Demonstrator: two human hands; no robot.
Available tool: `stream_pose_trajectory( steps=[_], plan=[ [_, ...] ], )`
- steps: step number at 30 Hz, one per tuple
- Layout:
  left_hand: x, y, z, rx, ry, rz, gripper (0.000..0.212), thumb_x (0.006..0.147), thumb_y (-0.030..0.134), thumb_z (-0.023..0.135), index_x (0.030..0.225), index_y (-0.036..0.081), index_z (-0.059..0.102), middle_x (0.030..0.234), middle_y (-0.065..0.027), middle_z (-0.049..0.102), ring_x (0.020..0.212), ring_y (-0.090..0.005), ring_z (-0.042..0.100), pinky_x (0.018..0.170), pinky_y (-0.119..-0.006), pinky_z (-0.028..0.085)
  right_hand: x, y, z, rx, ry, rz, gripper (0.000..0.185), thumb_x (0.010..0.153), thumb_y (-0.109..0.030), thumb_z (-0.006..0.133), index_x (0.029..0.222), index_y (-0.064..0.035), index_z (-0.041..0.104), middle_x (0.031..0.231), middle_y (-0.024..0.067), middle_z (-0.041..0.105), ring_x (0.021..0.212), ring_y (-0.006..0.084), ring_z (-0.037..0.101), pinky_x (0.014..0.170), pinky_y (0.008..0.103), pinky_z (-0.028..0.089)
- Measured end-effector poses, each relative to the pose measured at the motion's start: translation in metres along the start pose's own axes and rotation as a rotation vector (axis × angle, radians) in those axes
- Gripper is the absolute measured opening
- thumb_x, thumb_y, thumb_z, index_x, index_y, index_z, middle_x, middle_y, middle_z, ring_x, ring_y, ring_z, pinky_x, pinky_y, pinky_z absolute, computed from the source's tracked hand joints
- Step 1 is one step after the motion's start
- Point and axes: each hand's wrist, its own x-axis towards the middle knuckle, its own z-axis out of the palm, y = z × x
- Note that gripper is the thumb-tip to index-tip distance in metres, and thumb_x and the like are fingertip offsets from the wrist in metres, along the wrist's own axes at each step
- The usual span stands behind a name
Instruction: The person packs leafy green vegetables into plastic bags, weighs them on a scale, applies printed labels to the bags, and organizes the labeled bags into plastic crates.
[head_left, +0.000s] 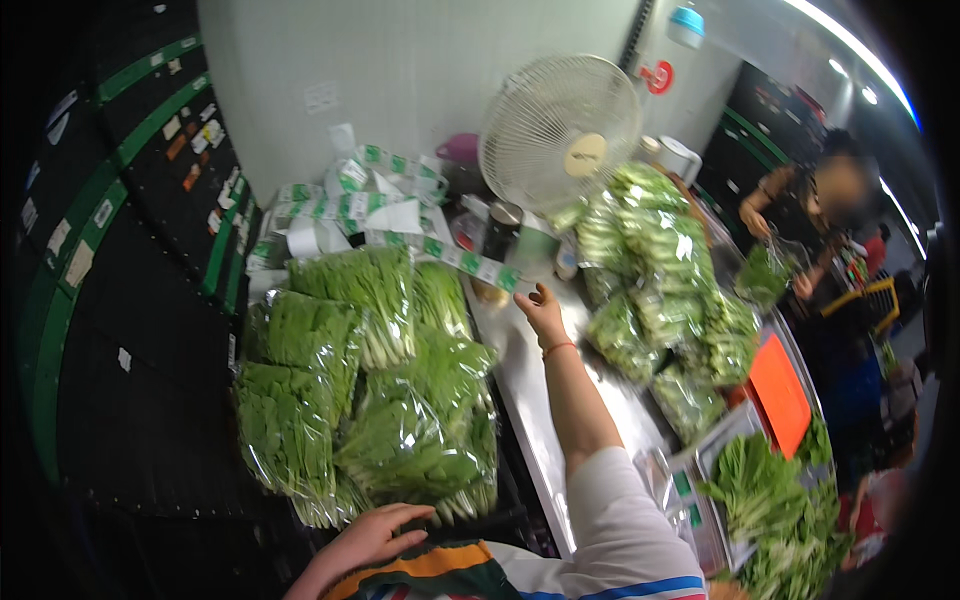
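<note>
My right hand (541, 311) reaches over the steel table (517, 360), thumb and a finger apart, with nothing seen in it. Just beyond the fingertips ends a strip of green-and-white labels (472, 262); whether they touch is unclear. The strip runs from a heap of label strips (360, 206) at the back left. Near the bottom, my left hand (386, 532) is open at the near edge of the bagged leafy greens (420, 427). These clear plastic bags are piled in front of me, on the left. More bagged greens (660, 262) are stacked to the right of my right arm.
A fan (562, 131) stands at the back beside a dark cylindrical container (502, 229). Loose greens (765, 495) and an orange board (780, 394) lie at right. Black crates (150, 300) are stacked at left. Across the table, a co-worker (802, 195) holds a bag of greens.
</note>
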Motion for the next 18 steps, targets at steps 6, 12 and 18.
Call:
stream_pose_trajectory(
  steps=[6,12,18],
  plan=[
    [0.018,0.044,-0.047,0.238,0.385,0.157,0.043,0.078,0.021,0.06,0.116,0.006,0.05,0.114,-0.0142,0.052,0.106,-0.0273,0.049,0.089,-0.035,0.041,-0.014,-0.081,0.05,-0.177,0.248,-0.72,0.01,0.068,-0.005,0.059,0.077,-0.0027,0.056,0.081,0.0119,0.059,0.077,0.0289,0.056,0.067,0.0333,0.045],
    [0.036,0.061,-0.086,0.523,1.003,0.451,0.063,0.067,0.021,0.069,0.122,0.007,0.043,0.128,-0.019,0.037,0.122,-0.0329,0.029,0.1,-0.047,0.026,-0.199,-0.193,0.025,-0.129,-0.598,-1.453,0.017,0.064,-0.007,0.057,0.08,-0.0046,0.052,0.088,0.0096,0.058,0.071,0.0236,0.058,0.059,0.0296,0.048],
    [-0.069,0.018,-0.061,-0.011,0.54,0.424,0.017,0.068,0.012,0.068,0.083,0.005,0.066,0.093,-0.0159,0.061,0.085,-0.0255,0.06,0.091,-0.042,0.039,-0.252,-0.211,-0.011,0.101,-0.753,-1.185,0.013,0.073,-0.01,0.061,0.081,-0.0006,0.056,0.085,0.0125,0.06,0.07,0.0245,0.061,0.058,0.0291,0.05]
  ],
)
